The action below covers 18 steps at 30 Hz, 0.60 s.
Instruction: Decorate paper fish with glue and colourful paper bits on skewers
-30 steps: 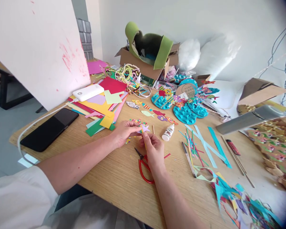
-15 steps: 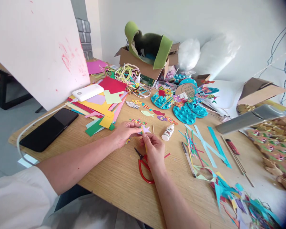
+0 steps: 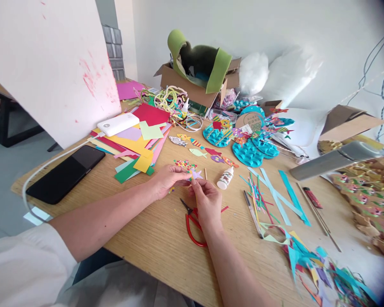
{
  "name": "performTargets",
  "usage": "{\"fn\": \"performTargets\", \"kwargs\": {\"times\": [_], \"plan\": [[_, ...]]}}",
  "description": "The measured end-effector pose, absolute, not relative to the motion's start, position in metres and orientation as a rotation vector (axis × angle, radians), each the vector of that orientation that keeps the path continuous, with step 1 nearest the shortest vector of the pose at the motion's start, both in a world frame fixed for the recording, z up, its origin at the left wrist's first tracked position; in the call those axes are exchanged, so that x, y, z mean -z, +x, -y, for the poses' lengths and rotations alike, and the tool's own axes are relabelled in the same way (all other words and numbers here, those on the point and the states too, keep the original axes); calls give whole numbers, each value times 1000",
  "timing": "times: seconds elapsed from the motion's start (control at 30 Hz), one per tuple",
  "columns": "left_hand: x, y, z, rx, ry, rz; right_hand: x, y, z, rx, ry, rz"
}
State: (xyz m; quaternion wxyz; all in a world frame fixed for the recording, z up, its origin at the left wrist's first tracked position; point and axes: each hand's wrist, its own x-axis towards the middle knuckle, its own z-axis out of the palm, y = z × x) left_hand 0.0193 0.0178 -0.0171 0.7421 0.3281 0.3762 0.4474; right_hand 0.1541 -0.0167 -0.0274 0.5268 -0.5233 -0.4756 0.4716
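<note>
Between my fingertips is a small light-purple paper fish [image 3: 196, 175] with a bit of yellow and green on it. My left hand [image 3: 169, 180] pinches its left end. My right hand [image 3: 207, 198] grips it from below, thumb and forefinger together; a thin yellow strip seems to run down along those fingers. Partly under my right hand lie red-handled scissors [image 3: 189, 224]. Tiny coloured paper bits [image 3: 184, 163] are heaped just behind my left hand. To the right lies a white glue bottle [image 3: 225, 178]. Several finished paper fish [image 3: 197, 152] rest farther back.
Stacked coloured paper [image 3: 128, 143], a power bank [image 3: 118, 123] and a phone [image 3: 67, 172] are on the left. Thin paper strips [image 3: 257, 192], a pen [image 3: 252, 213], paper scraps [image 3: 323, 264] and a grey flask [image 3: 336, 160] lie right. Blue egg-tray pieces [image 3: 248, 153] stand behind.
Almost nothing differs. Both hands stay in place around the purple paper fish, with only a very slight shift of the fingers.
</note>
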Motion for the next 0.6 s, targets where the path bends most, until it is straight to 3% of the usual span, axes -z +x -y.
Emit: {"fn": "performTargets", "kwargs": {"times": [0.6], "plan": [[17, 19, -18, -1017, 699, -855, 27, 154, 17, -1141, -1271, 1140]]}}
